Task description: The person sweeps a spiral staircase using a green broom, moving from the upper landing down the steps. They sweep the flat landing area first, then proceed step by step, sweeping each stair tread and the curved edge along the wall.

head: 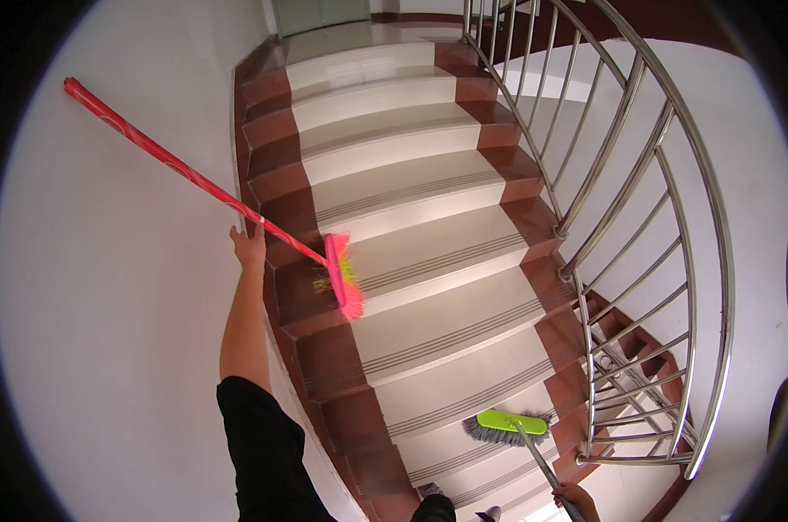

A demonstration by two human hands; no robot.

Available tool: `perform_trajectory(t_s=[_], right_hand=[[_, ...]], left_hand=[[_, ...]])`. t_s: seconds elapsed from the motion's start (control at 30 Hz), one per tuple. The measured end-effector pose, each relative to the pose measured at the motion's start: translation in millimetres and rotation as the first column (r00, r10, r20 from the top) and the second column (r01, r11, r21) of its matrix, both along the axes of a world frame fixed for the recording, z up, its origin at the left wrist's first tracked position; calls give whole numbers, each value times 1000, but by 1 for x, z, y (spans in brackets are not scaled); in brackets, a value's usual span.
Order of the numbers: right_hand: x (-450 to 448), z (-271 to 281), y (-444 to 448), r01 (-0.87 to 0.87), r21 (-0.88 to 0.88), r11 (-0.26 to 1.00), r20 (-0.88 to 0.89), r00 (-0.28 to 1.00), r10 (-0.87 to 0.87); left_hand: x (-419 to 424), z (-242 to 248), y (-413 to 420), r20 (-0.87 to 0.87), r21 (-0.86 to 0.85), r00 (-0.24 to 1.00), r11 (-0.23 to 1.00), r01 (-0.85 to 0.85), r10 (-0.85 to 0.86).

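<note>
My left hand reaches up along the wall with its fingers apart. One digit touches or nearly touches the red handle of a pink-headed broom; I see no grip around it. That handle slants from upper left down to a pink head with pink and yellow-green bristles, over the left side of the steps. At the lower right, my right hand is shut on the grey pole of a second broom. Its bright green head with grey bristles rests on a pale step.
A curving staircase has pale treads with dark red-brown borders. On the left runs a white wall. A stainless steel railing bounds the right side. Dark footwear shows at the bottom edge. A greenish door stands at the top.
</note>
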State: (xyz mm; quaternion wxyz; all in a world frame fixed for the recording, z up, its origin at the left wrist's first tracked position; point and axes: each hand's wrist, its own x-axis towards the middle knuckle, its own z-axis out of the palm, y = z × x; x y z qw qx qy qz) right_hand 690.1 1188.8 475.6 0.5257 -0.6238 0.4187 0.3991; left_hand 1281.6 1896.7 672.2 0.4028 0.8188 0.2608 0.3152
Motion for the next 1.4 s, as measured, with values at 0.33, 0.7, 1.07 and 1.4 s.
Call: perform_trajectory(t_s=[0.33, 0.7, 1.07, 1.4], right_hand=[[9, -15, -5, -155, -7, 988, 187, 970, 153], [-66, 97, 0, -309, -90, 947, 111, 942, 318], [57, 199, -6, -928, -231, 292, 225, 241, 944], [112, 77, -71, -923, -287, 256, 344, 150, 927]], left_hand=[[-282, -207, -114, -126, -186, 861, 865, 467, -492], [-491, -242, -181, -274, -396, 839, 850, 348, -471], [-533, -144, -493, -159, -64, 91, 102, 993, -983], [-492, -254, -611, -137, 92, 457, 448, 889, -879]])
